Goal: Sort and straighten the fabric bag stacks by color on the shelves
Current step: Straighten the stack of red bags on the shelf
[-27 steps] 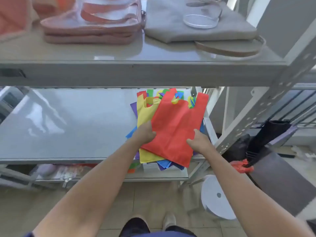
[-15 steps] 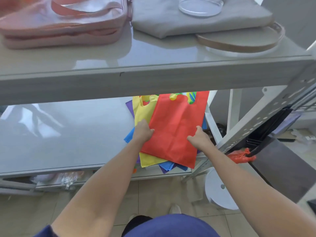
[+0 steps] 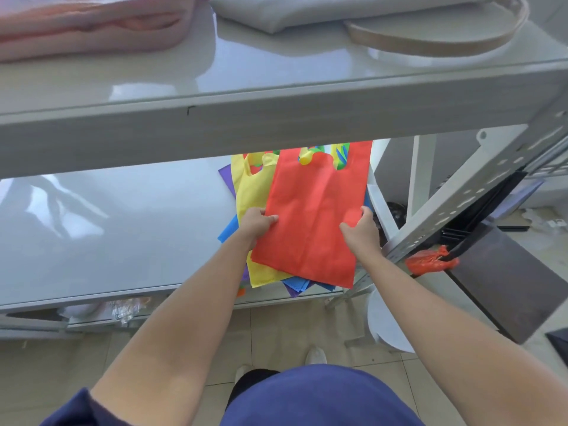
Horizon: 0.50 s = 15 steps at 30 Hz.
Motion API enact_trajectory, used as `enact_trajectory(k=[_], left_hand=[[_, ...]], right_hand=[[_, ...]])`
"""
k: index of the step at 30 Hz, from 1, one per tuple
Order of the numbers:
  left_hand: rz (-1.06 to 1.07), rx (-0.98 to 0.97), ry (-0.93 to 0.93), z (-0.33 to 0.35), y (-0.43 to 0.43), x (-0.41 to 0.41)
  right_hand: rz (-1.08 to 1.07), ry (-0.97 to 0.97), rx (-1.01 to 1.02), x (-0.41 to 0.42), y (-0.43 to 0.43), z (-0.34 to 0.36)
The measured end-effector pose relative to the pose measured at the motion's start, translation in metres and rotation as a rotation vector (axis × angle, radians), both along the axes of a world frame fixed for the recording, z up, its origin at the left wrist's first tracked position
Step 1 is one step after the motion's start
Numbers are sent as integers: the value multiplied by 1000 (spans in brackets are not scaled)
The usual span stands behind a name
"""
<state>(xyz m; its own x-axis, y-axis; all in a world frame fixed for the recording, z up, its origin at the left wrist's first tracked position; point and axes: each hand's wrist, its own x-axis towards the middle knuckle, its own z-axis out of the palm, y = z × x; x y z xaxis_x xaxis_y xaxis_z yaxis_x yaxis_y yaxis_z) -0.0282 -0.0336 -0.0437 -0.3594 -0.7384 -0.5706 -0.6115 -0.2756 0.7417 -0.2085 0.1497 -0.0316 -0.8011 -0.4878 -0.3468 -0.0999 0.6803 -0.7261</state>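
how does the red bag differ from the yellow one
The red bag lies on top; the yellow bag sits beneath, mostly covered. The left hand and right hand grip the red bag's side edges, not the yellow bag. Both are flat with cut-out handles.

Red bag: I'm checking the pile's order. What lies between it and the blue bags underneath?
In the head view, a yellow bag lies under the red bag and over the blue bags.

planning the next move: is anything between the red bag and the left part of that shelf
Nothing visible. The left hand and right hand hold the red bag at its side edges, and the shelf to its left shows only reflections.
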Motion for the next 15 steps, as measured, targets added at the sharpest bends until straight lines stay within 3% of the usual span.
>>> enact_trajectory(k=[4,11,15], left_hand=[[95,180,112,-6,13,20],[14,455,317,4,44,75],[101,546,442,1,54,89]], right_hand=[[-107,-135,-118,1,5,-10],[130,-226,-67,0,23,-32],[206,-350,-72,-1,36,-39]])
